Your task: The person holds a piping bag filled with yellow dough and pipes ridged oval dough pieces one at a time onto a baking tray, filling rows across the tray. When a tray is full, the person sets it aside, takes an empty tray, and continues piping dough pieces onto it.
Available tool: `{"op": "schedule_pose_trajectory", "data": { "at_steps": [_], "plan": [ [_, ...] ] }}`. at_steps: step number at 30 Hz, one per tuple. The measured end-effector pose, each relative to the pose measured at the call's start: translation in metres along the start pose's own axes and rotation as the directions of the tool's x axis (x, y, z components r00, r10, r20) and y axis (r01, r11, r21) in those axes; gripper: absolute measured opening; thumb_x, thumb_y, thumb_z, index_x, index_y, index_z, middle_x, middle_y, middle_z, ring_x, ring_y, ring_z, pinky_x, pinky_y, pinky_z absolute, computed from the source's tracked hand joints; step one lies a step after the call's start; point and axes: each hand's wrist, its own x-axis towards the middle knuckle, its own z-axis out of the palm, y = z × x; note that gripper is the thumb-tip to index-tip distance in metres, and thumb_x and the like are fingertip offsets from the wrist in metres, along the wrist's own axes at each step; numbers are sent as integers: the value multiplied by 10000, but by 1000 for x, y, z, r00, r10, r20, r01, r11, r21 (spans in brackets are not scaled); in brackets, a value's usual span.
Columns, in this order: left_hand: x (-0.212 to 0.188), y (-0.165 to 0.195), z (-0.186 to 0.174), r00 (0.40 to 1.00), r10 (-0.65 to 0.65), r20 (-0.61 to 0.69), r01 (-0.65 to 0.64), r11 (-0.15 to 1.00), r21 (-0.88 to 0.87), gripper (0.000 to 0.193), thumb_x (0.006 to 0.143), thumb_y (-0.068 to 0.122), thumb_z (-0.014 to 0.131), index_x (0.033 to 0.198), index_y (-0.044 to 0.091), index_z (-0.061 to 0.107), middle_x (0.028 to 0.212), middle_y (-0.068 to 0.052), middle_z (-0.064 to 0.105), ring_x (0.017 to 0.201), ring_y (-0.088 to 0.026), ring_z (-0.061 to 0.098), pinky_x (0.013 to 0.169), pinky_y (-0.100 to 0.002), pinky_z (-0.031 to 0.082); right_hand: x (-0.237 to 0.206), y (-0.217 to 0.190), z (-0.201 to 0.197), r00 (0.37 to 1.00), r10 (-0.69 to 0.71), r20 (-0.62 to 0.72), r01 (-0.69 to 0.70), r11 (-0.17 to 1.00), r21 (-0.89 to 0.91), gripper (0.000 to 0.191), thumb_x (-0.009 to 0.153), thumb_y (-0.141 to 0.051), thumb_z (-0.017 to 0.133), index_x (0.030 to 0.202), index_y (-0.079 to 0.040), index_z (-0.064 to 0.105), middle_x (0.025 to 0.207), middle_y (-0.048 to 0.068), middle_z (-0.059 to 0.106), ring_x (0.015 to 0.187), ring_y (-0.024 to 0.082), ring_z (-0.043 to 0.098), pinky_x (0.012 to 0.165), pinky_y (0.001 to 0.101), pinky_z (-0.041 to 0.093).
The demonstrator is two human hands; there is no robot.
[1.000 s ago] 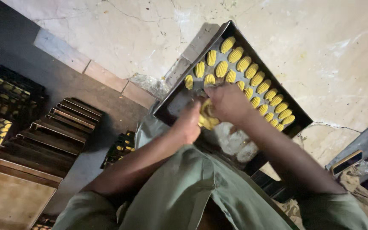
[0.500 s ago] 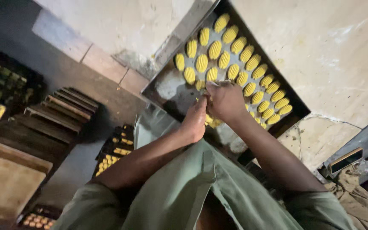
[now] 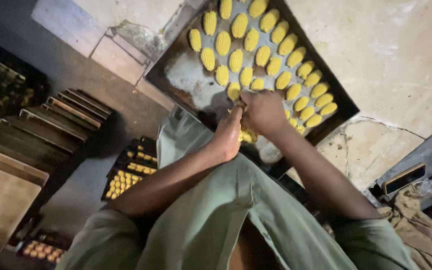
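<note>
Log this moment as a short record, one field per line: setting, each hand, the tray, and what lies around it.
setting: head view looking down over the person's lap, in green clothing
left hand: at the tray's near edge, beside the right hand, with yellow dough just under it
right hand: fingers bent down to the tray surface among the pieces
baking tray: dark metal, tilted, partly filled
ridged yellow pieces: oval, laid in slanting rows
stacked trays: lower left, holding more yellow pieces
empty dark trays: stacked at left

Ridged yellow dough pieces (image 3: 236, 60) in rows
</note>
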Motion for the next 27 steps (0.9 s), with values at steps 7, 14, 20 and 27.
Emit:
{"op": "schedule_pose_trajectory", "data": {
  "at_steps": [7, 14, 20, 27],
  "plan": [
    [5, -17, 7, 991, -84, 102, 105, 971, -216, 376, 1042, 381, 476, 1198, 66, 611, 1099, -81, 684, 952, -218, 687, 791, -401, 567, -31, 13, 8, 978, -50, -204, 42, 998, -40, 314, 823, -165, 673, 1115, -49, 687, 752, 194, 679, 745, 408, 673, 660, 545, 522],
    [13, -70, -7, 993, -64, 99, 70, 996, -62, 405, 1042, 409, 461, 1244, 97, 621, 1219, -34, 661, 1080, -167, 633, 902, -357, 531, -50, 23, 10, 992, -127, -15, 128, 988, 91, 281, 729, -268, 718, 944, -90, 685, 758, 181, 694, 756, 420, 670, 672, 545, 523],
    [22, -96, 7, 996, -52, 73, 48, 997, 62, 415, 1116, 446, 444, 1231, 84, 612, 1086, -85, 597, 929, -200, 553, 788, -383, 481, -70, 28, 10, 990, 23, -136, -23, 1000, 7, 171, 840, -250, 704, 886, -88, 675, 751, 189, 681, 753, 429, 670, 689, 546, 522],
    [-6, -96, 20, 983, -173, 57, 178, 979, -96, 331, 1064, 392, 464, 1181, 118, 609, 1092, -54, 650, 967, -212, 630, 795, -411, 543, -98, 31, 6, 998, -44, 50, 31, 972, 235, 279, 720, -270, 764, 899, -72, 683, 754, 195, 690, 740, 429, 673, 638, 536, 525]
  ]
}}
